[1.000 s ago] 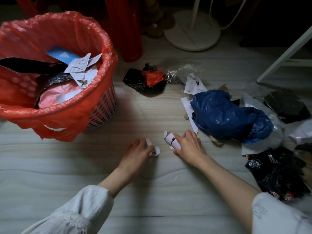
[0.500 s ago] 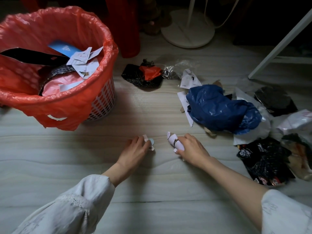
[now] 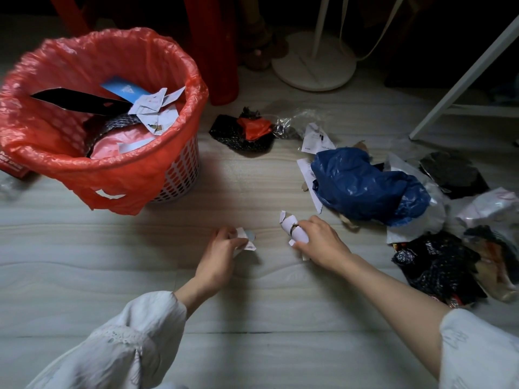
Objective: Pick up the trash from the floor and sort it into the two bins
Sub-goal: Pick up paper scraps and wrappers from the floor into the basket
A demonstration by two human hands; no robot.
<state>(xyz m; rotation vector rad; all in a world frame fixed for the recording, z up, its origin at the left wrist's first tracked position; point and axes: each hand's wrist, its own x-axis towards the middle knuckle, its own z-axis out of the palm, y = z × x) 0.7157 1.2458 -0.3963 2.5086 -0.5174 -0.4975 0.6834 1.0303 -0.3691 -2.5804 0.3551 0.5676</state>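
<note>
While the light is dim, we can make out both hands low over the pale wood-grain floor, each with paper in it. The left hand has its fingers curled round a small torn paper scrap; the scrap pokes out past the fingertips on the thumb side, white with a bluish edge. The right hand grips a crumpled white paper piece, which sticks out beyond the knuckles toward the bin; the fingers are wrapped over it, and we cannot tell how the thumb lies. The two papers are apart, with bare floor between them.

We take the red-lined bin as landmark. It is a white lattice basket with a red plastic liner, holding torn paper, a blue card and a black strip. Both hands are in front of it, off to its right. Directly right of the bin lies a black wrapper with an orange scrap on it. Further right from the bin sits a crumpled blue plastic bag on white sheets, and beyond that dark foil wrappers. Behind the bin's right side stands a round white stand base.
</note>
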